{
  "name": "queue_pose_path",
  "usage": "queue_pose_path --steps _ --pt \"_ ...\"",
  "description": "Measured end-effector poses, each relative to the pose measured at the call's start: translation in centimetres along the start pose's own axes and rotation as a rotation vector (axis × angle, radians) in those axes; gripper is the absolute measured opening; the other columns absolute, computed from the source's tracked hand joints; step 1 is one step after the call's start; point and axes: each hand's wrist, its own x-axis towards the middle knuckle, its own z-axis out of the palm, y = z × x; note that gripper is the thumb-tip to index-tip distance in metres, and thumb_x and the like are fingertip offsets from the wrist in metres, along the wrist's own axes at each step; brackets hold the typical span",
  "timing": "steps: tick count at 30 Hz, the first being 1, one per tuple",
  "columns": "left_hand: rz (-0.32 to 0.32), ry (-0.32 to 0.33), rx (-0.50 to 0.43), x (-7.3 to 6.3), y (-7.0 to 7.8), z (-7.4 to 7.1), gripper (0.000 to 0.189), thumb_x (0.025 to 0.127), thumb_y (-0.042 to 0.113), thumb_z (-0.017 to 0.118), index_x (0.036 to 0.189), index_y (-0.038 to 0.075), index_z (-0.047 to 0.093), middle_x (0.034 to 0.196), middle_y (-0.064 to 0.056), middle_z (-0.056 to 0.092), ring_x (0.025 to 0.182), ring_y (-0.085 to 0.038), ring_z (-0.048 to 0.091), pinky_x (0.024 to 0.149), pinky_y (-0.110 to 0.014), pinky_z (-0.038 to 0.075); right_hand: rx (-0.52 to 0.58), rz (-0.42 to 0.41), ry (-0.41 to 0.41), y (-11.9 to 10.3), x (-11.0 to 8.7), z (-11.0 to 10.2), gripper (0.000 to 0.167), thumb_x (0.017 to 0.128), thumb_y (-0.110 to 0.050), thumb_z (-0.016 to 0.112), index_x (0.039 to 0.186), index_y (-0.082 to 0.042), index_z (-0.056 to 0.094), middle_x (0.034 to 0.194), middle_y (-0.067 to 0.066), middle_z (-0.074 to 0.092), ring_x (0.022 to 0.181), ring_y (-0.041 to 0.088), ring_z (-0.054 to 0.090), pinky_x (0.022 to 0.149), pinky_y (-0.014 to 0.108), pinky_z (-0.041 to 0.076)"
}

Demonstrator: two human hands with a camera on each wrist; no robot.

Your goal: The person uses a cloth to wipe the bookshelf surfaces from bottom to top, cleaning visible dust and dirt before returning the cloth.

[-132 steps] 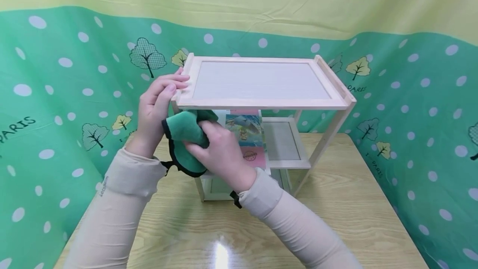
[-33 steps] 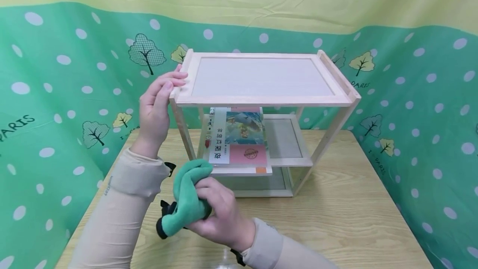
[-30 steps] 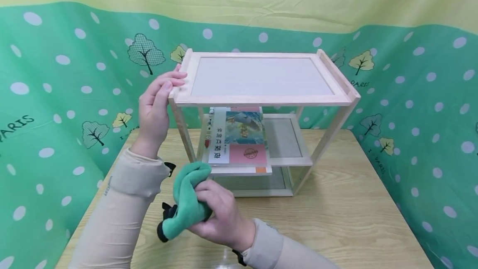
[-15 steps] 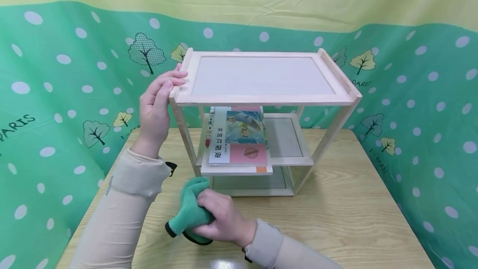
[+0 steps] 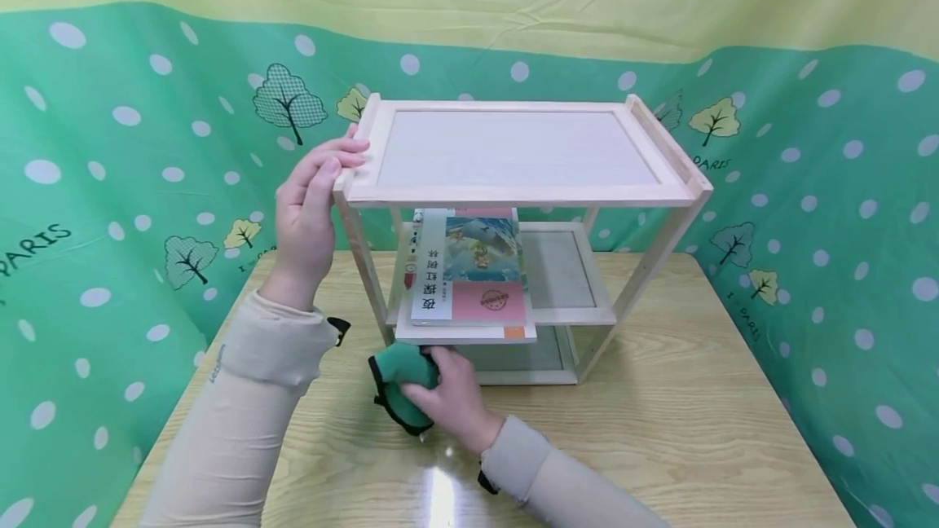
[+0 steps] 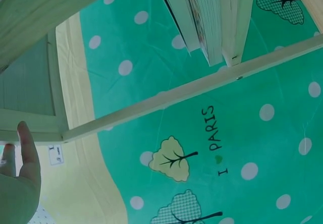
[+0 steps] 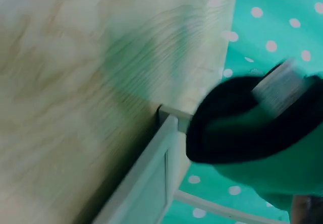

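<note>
My left hand (image 5: pixel 304 218) rests with straight fingers on the upper left corner of a pale wooden three-tier shelf (image 5: pixel 506 145). In the left wrist view a finger (image 6: pixel 30 153) lies against the top board's edge. My right hand (image 5: pixel 460 406) grips a bunched green cloth (image 5: pixel 406 381) with black trim, at the shelf's front left, just under the middle tier. Its black border and a white label (image 7: pixel 282 88) show close up in the right wrist view. The cloth and hand cover the lower tier's (image 5: pixel 524 361) left front corner.
Stacked books (image 5: pixel 480 255) lie on the left of the middle tier, the bottom one jutting past its front edge. The shelf stands on a wood-grain table (image 5: pixel 660 430). A green and yellow patterned curtain (image 5: pixel 807 210) encloses the back and sides.
The right hand has brought the cloth down from the upper left post, below the books, then forward to the lower tier's left front. The left hand has stayed on the top corner.
</note>
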Motion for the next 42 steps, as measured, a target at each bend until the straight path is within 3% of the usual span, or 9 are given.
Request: queue_pose_path --steps 2,5,8,11,14,21,31,37,42 --pt "-0.006 0.0 0.0 0.0 0.1 0.1 0.03 0.099 0.011 0.043 0.1 0.009 0.073 0.116 0.002 0.071 0.137 -0.028 0.05 0.119 -0.042 0.037 0.043 0.091 -0.001 0.0 0.3 0.1 0.053 0.079 -0.011 0.076 0.127 0.001 0.058 0.116 0.016 0.07 0.088 0.02 0.066 0.077 0.028 0.058" --pt "-0.012 -0.002 0.001 0.0 0.3 0.2 0.03 0.099 0.011 0.042 0.099 0.011 0.073 0.116 0.002 0.071 0.138 -0.027 0.049 0.119 -0.041 0.036 0.057 0.161 -0.006 0.0 0.6 0.4 0.064 0.082 -0.012 0.074 0.14 -0.001 0.05 0.131 0.017 0.064 0.098 0.021 0.067 0.086 0.031 0.059" --pt "-0.015 -0.004 0.003 0.0 0.4 0.2 0.03 0.099 0.012 0.042 0.098 0.012 0.073 0.116 0.001 0.07 0.138 -0.027 0.049 0.12 -0.041 0.036 0.053 0.187 0.008 0.1 1.0 0.7 0.066 0.083 -0.015 0.074 0.143 -0.003 0.047 0.136 0.016 0.061 0.109 0.023 0.067 0.093 0.035 0.058" --pt "-0.02 -0.001 0.007 0.0 0.4 0.2 0.03 0.099 0.013 0.042 0.099 0.01 0.073 0.116 0.001 0.07 0.138 -0.026 0.05 0.12 -0.041 0.036 0.071 0.199 0.029 0.2 1.5 1.0 0.07 0.085 -0.017 0.073 0.147 -0.007 0.043 0.147 0.014 0.052 0.127 0.027 0.058 0.105 0.041 0.052" --pt "-0.026 0.01 0.009 0.0 0.3 0.1 0.03 0.099 0.013 0.043 0.1 0.007 0.072 0.116 0.001 0.071 0.137 -0.026 0.05 0.119 -0.041 0.036 0.086 0.192 0.035 0.0 2.0 1.3 0.071 0.086 -0.017 0.072 0.148 -0.008 0.041 0.152 0.014 0.046 0.135 0.028 0.05 0.11 0.044 0.047" --pt "-0.024 0.02 -0.011 0.1 0.3 0.1 0.03 0.099 0.012 0.042 0.098 0.012 0.073 0.116 0.0 0.071 0.137 -0.027 0.05 0.12 -0.041 0.036 0.037 0.171 0.016 -0.2 2.6 2.3 0.061 0.088 -0.019 0.072 0.142 -0.006 0.048 0.145 0.015 0.052 0.128 0.027 0.057 0.105 0.041 0.052" --pt "-0.026 0.024 -0.026 0.0 0.3 0.3 0.03 0.099 0.012 0.042 0.096 0.015 0.072 0.116 0.0 0.07 0.137 -0.027 0.05 0.12 -0.04 0.036 -0.029 0.151 -0.015 0.2 2.8 2.6 0.072 0.084 -0.017 0.077 0.146 -0.006 0.042 0.147 0.016 0.049 0.129 0.026 0.055 0.108 0.04 0.049" --pt "-0.03 0.025 -0.022 -0.1 0.1 0.3 0.03 0.099 0.012 0.042 0.097 0.015 0.072 0.116 0.0 0.07 0.137 -0.027 0.05 0.12 -0.04 0.035 -0.153 0.198 -0.136 1.1 2.4 2.8 0.069 0.084 -0.016 0.076 0.143 -0.002 0.043 0.138 0.016 0.057 0.122 0.025 0.06 0.104 0.037 0.053" --pt "-0.019 0.028 -0.046 -0.1 0.0 0.4 0.03 0.099 0.011 0.042 0.096 0.013 0.072 0.115 0.0 0.07 0.137 -0.028 0.05 0.12 -0.04 0.035 -0.223 0.223 -0.246 2.4 1.9 2.9 0.054 0.086 -0.015 0.073 0.134 -0.003 0.052 0.119 0.013 0.068 0.107 0.022 0.067 0.092 0.031 0.058"
